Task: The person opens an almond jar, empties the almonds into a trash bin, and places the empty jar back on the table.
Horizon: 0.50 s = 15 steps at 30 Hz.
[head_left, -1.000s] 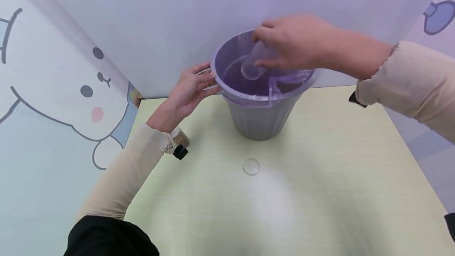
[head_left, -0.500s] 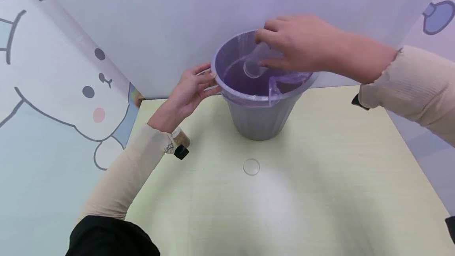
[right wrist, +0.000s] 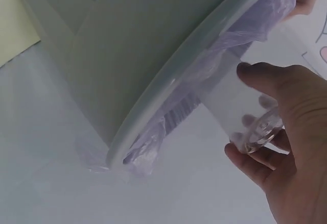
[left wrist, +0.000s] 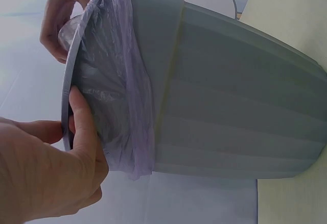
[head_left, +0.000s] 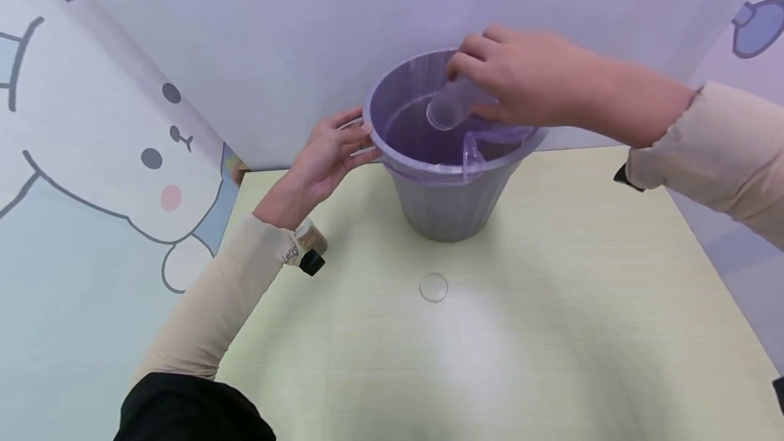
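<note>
In the head view a grey-purple trash bin (head_left: 450, 206) stands upright at the table's back, lined with a thin purple plastic bag (head_left: 499, 136) folded over its rim. My left hand (head_left: 324, 158) holds the bin's left rim; in the left wrist view the rim runs between thumb and fingers. Above the bin's mouth my right hand (head_left: 520, 77) grips a clear, smooth-walled cup (right wrist: 232, 99) round its base end. The cup is tilted with its mouth toward the bin's inside. Nothing shows inside the cup.
A thin clear disc (head_left: 433, 287) lies on the pale table (head_left: 588, 278) in front of the bin. Beside my left wrist is a small jar (head_left: 312, 237) with brownish contents, partly hidden by the sleeve. A pale wall (head_left: 275, 33) rises right behind the bin.
My right hand with the cup has shifted slightly right over the bin, its fingers a little farther from the left rim. The left hand and the bin stay put.
</note>
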Each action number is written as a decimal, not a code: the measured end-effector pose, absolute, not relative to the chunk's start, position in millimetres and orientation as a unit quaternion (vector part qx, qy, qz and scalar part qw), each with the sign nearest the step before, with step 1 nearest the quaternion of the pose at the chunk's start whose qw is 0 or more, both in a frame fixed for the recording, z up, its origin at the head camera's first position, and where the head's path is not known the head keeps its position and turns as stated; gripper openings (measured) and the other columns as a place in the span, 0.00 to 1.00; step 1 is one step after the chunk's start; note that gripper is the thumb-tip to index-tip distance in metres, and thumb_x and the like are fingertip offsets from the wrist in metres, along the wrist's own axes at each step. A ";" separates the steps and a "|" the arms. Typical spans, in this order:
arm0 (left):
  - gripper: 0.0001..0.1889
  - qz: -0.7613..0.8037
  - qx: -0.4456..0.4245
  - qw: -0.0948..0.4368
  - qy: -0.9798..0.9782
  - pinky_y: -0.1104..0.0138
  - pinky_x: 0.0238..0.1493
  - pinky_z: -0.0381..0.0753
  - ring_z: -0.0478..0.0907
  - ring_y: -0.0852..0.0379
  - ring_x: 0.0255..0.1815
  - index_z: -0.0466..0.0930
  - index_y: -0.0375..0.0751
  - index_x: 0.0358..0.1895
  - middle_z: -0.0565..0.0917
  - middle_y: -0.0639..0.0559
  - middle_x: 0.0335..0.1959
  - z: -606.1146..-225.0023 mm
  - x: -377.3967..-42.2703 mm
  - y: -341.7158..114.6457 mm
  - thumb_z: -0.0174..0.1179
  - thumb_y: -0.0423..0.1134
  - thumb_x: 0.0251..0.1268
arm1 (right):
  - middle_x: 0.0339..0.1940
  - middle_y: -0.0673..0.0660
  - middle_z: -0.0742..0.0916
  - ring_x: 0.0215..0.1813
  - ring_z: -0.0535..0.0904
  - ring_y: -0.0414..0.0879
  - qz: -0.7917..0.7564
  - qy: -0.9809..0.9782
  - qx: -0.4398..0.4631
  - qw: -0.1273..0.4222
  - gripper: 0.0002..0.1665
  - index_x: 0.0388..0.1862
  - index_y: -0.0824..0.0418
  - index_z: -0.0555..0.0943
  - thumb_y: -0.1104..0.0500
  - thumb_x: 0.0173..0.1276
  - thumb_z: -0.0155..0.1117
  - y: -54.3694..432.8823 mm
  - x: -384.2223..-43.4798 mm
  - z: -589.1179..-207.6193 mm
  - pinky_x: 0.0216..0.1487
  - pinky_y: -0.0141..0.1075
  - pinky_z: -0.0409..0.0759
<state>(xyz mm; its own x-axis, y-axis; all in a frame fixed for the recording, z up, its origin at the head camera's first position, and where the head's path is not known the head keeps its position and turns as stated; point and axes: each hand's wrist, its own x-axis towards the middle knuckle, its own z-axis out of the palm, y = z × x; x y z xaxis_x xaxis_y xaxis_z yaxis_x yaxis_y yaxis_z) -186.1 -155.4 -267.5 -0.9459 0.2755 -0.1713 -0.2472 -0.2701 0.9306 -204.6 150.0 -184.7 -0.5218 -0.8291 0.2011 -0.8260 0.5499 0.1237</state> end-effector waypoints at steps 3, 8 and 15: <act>0.28 0.804 0.010 0.170 0.570 0.65 0.49 0.90 0.83 0.55 0.44 0.63 0.35 0.79 0.85 0.49 0.44 -266.9 -186.5 -156.7 0.51 0.26 0.79 | 0.61 0.69 0.80 0.63 0.73 0.68 -0.046 -0.853 0.501 0.139 0.27 0.63 0.67 0.74 0.70 0.66 0.69 152.8 -204.5 -186.2 0.61 0.62 0.79; 0.28 0.804 0.010 0.169 0.570 0.65 0.50 0.90 0.83 0.54 0.44 0.63 0.35 0.79 0.84 0.49 0.46 -266.1 -186.2 -158.2 0.51 0.26 0.79 | 0.64 0.71 0.78 0.67 0.70 0.68 -0.092 -0.824 0.529 0.182 0.30 0.67 0.71 0.71 0.80 0.65 0.59 156.5 -205.8 -188.5 0.71 0.62 0.73; 0.28 0.802 0.007 0.166 0.574 0.65 0.50 0.90 0.83 0.54 0.44 0.63 0.35 0.79 0.84 0.49 0.47 -266.2 -187.4 -159.0 0.51 0.26 0.80 | 0.66 0.72 0.77 0.68 0.70 0.67 -0.149 -0.794 0.546 0.220 0.42 0.76 0.72 0.67 0.81 0.61 0.65 163.0 -208.1 -191.7 0.74 0.59 0.71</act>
<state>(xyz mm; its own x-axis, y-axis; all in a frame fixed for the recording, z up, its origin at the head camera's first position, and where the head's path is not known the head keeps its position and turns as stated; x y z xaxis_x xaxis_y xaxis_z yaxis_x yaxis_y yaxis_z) -187.4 -159.0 -266.2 -0.9449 0.2742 -0.1787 -0.2575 -0.2859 0.9230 -208.1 163.0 -191.7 -0.3067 -0.9334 0.1863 -0.8021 0.3588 0.4773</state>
